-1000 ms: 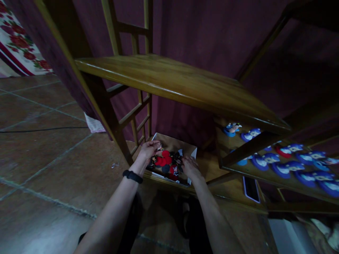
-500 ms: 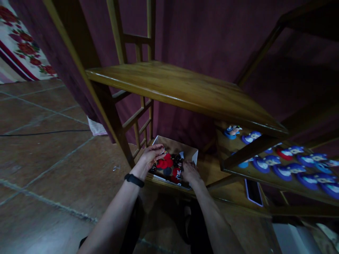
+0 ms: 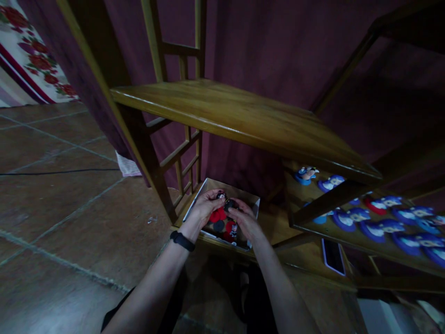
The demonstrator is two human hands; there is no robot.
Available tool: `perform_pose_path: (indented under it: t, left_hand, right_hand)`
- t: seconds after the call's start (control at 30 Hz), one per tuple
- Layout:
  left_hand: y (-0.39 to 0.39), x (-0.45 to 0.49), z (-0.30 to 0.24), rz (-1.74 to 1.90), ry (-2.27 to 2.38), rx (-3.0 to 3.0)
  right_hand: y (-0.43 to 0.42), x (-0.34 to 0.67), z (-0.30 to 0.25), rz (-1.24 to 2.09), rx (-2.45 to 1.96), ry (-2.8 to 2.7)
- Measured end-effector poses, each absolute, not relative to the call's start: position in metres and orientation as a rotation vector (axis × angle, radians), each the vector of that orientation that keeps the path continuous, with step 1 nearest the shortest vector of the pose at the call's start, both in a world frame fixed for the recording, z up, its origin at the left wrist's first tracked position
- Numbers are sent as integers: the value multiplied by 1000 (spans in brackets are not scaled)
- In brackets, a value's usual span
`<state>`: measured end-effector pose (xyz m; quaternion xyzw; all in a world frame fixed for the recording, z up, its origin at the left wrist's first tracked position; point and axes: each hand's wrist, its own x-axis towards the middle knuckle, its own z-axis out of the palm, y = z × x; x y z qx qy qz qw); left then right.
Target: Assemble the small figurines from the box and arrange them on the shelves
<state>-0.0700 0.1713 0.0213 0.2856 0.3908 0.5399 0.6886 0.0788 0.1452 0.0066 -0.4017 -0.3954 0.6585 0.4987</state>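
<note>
A white cardboard box [image 3: 241,192] with a brown inside sits on the bottom wooden shelf, and both my hands are over it. In my left hand [image 3: 204,207] is a small figurine [image 3: 221,196] with a dark top and a pale face, pinched by the fingers. My right hand [image 3: 246,220] has its fingers closed round a dark, round-based figurine [image 3: 228,205], close beside the first one. Below them in the box lie red figurine pieces [image 3: 217,215], a dark round base [image 3: 219,226] and a red figurine [image 3: 232,229]. My fingers hide part of the contents.
A wooden shelf board [image 3: 222,104] juts out above the box. To the right, several purple-based figurines [image 3: 351,217] stand on another shelf, with a blue-based one [image 3: 306,175] behind. A phone [image 3: 333,256] lies on the lower shelf. A black cable [image 3: 62,172] crosses the tiled floor.
My right hand has moved from the box's right side to its middle and now holds a dark figurine. My left hand has shifted slightly right, bringing its figurine beside the other.
</note>
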Motion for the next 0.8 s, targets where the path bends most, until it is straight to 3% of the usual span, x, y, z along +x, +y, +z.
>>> perform_pose_path:
  t: [0.47, 0.8]
  left_hand:
    - [171, -71, 30, 1222, 952, 919]
    - [170, -67, 29, 1316, 1052, 1193]
  right_hand:
    - [147, 79, 11, 1650, -834, -875]
    - [146, 76, 6, 1455, -995, -964]
